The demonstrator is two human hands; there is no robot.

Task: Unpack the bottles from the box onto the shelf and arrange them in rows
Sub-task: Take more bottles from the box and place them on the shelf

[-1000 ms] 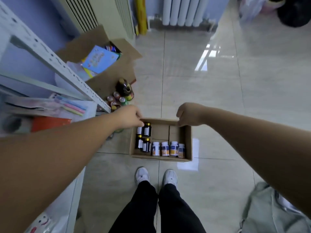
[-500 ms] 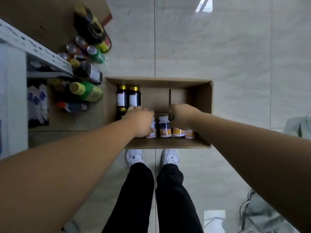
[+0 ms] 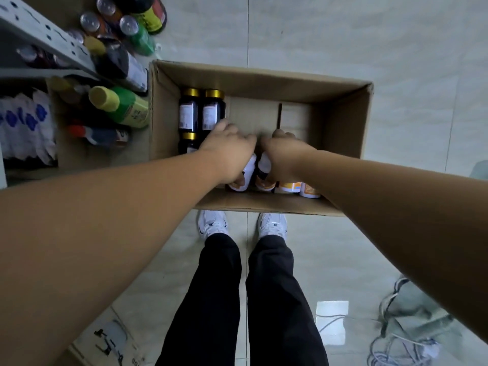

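Observation:
An open cardboard box sits on the tiled floor in front of my feet. Dark brown bottles with gold caps stand at its left side. White bottles with orange labels line its near wall. My left hand grips the leftmost white bottle from above. My right hand grips the white bottle beside it. Both hands are inside the box, almost touching each other. The grey metal shelf stands at the upper left.
Green and dark drink bottles and cans crowd the shelf's lowest level beside the box. White packets lie at the far left. A grey bag with cables lies on the floor at the lower right.
The view has dropped closer to the box. Both hands went from the box's far rim down inside it and closed round two neighbouring white bottles.

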